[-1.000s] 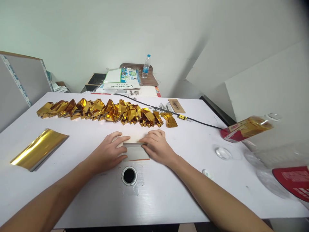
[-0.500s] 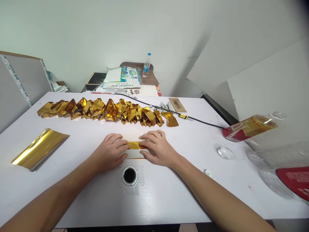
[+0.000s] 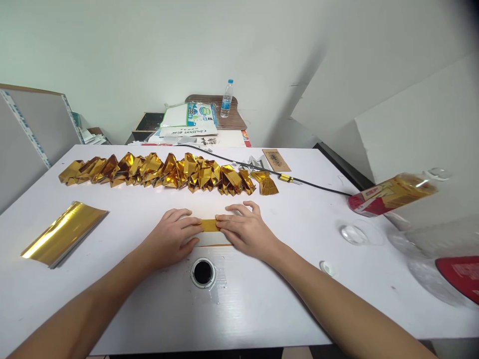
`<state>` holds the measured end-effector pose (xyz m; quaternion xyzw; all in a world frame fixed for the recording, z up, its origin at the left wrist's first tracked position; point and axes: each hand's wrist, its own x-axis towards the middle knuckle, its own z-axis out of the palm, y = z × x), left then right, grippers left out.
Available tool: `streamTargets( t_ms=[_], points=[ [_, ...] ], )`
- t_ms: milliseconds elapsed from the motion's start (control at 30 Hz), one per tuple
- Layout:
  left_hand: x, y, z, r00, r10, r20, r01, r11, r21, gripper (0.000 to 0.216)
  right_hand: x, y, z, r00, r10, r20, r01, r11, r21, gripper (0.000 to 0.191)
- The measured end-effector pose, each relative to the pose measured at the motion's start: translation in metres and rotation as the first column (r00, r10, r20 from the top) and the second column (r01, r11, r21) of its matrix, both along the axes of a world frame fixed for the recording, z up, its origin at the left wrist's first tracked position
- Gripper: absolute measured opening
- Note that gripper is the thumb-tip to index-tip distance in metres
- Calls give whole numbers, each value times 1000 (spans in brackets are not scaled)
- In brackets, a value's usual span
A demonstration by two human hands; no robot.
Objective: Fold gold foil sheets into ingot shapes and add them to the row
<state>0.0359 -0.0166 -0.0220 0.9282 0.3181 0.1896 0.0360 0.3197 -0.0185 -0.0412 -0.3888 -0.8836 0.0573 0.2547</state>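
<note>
White table [image 3: 112, 299]: two hands, left [image 3: 170, 239] and right [image 3: 245, 232], fingers pressing one gold sheet [image 3: 210, 225] flat.

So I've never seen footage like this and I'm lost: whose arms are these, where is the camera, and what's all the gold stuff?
The camera sits on a person's head, looking down at their own bare arms. The left hand and right hand press flat on a small gold foil sheet on the white table, folding it. Behind lies a row of folded gold pieces. A stack of flat gold sheets lies to the left; a round hole opens near the hands.
</note>
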Motion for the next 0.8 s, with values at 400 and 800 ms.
streamTargets(
  t_ms=[400, 800],
  points=[
    [-3, 3, -7, 994, 104, 28, -97, 979, -181, 28, -4, 0, 2, 1000, 8, -14, -8, 1000, 21, 21],
    [-8, 9, -14, 993, 110, 35, -99, 967, -235, 32, -10, -3, -3, 998, 68, -18, -68, 998, 12, 23]
  ],
)
